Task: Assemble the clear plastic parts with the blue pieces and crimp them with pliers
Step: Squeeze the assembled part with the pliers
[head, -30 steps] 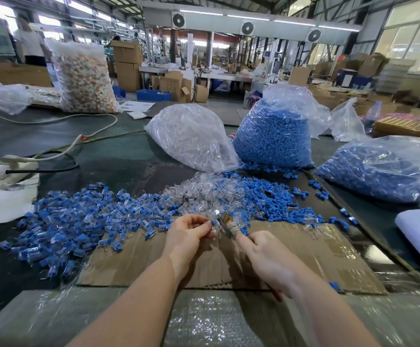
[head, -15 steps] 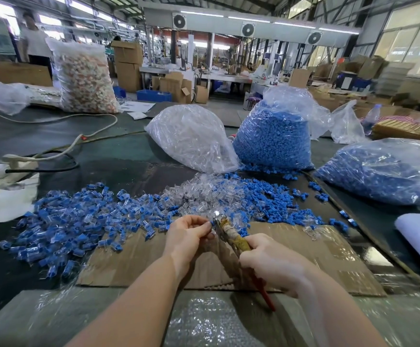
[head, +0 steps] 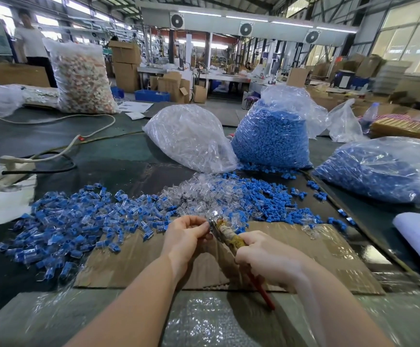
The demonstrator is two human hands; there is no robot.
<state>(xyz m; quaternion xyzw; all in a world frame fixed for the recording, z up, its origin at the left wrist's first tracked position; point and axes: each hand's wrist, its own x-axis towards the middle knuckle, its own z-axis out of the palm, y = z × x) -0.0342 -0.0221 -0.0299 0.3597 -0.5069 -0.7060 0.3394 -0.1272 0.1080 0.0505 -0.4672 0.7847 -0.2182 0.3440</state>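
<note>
Pliers (head: 225, 232) (one pair) — two hands — left hand (head: 186, 236), right hand (head: 266, 259).

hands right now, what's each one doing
Left hand: pinching a small part, too hidden to identify, at the pliers' nose.
Right hand: gripping the pliers.

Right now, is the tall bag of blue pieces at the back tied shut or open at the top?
Open: the tall bag of blue pieces stands upright, its plastic neck loose and untied above the fill.
</note>
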